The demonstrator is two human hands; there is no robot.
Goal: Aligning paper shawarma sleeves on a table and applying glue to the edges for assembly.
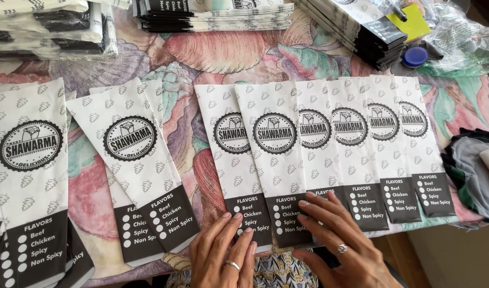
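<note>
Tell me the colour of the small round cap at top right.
Blue cap, clearest in the head view.

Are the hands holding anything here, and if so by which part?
Nothing is gripped. The left hand and right hand lie flat, fingers spread, on the dark bottom ends of the fanned paper sleeves on the table.

Left hand and right hand wrists cropped (bottom edge), paper sleeves overlapping, partly hidden

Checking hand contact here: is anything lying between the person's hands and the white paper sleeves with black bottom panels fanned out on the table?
Nothing visible. The left hand rests flat on a white paper sleeve, and the right hand lies directly on the neighbouring overlapped sleeves, fingers on their black panels.
</note>
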